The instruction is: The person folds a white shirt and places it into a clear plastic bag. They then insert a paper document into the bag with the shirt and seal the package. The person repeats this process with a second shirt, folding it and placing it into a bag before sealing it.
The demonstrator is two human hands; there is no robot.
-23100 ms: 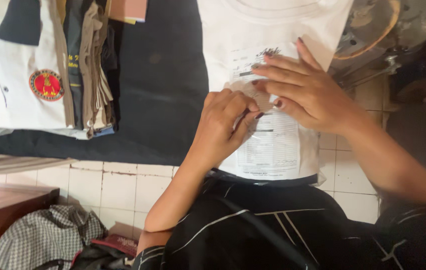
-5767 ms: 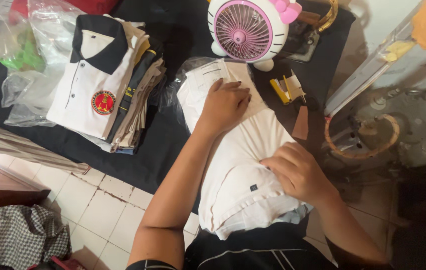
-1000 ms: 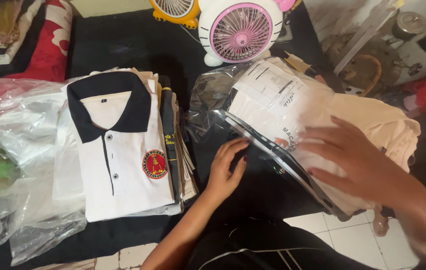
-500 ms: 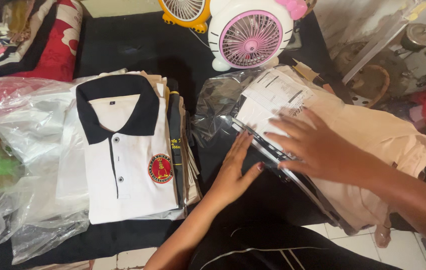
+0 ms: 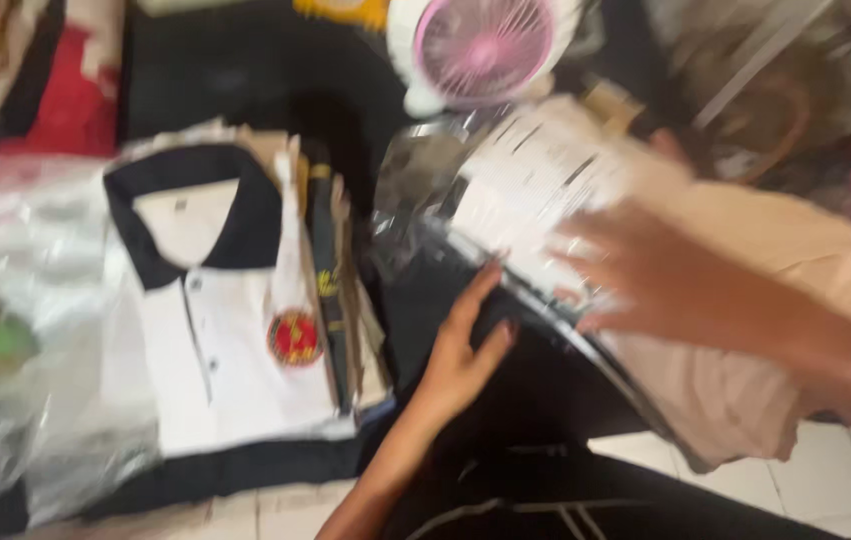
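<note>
A person seated over a dark cloth (image 5: 245, 80) works a folded cream garment (image 5: 785, 300) into a clear plastic bag (image 5: 425, 190), seen from above in a motion-blurred view. At nine o'clock lie crumpled clear plastic bags (image 5: 25, 330); just to their right sits a stack of folded shirts (image 5: 335, 290), topped by a white polo with a black collar and a red round badge (image 5: 215, 330). At centre the left hand (image 5: 465, 350) lies flat, fingers spread and gripping nothing, against the dark lower edge of the bag. At three o'clock the right hand (image 5: 675, 290), fingers apart and blurred, presses on top of the bagged garment, where a white printed sheet (image 5: 535, 180) shows through the plastic; whether it pinches the film cannot be told. Judging by how things lie, the garment is folded and partly sleeved, its right end apparently bare, so the bagging looks unfinished, and the stack beside it appears unbagged. A pink-and-white desk fan (image 5: 485, 50) stands at twelve o'clock; pale floor tiles (image 5: 795, 480) show at five o'clock.
</note>
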